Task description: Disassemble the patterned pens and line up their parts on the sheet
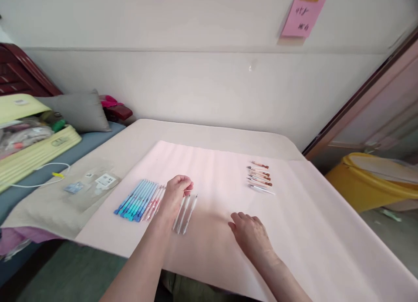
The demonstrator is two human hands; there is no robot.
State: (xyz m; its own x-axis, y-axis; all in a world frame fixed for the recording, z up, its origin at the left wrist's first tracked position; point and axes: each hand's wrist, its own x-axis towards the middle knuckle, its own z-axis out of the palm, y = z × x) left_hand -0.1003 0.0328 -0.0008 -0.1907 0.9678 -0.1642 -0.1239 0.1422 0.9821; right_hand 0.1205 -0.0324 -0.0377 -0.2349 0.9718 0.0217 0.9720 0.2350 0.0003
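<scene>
A row of blue pens [134,200] lies on the pink sheet [212,171], with pinkish clear pens [154,203] beside them. My left hand [174,196] hovers over clear pens [187,213], its fingers curled shut in a pinch; what it holds is hidden. My right hand [250,233] rests flat on the sheet with fingers stretched out and nothing in it. A small group of brown-tipped pens [260,176] lies farther right.
An empty clear plastic bag with labels [91,185] lies at the left on the beige cloth. A yellow case [29,141], a grey pillow [78,112] and a white cable [48,173] sit on the bed. A yellow bin [369,180] stands at the right.
</scene>
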